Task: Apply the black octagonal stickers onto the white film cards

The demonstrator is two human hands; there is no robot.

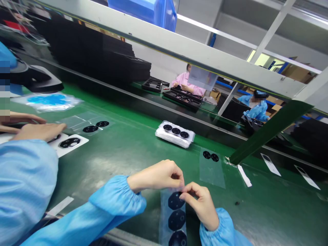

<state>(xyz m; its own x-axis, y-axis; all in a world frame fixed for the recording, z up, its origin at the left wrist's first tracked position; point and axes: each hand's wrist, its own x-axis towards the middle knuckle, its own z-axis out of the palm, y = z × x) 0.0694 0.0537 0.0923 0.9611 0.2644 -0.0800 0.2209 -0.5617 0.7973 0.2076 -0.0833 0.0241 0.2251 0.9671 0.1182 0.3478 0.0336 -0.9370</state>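
Note:
A clear film strip with black rounded pieces in a row lies near the table's front edge, its lower end cut off by the picture. My left hand reaches in from the left, thumb and fingers pinched at the strip's top edge. From the right, my right hand pinches the top right corner beside the uppermost black piece. The fingertips of both hands almost meet there, and they hide the exact spot being gripped. Both forearms wear light blue sleeves.
Beyond my hands sits a stack of white packs with black discs. A film sheet lies right of it, near a green post. At left, a co-worker's hands rest by a white card. Black trays stand across the ledge.

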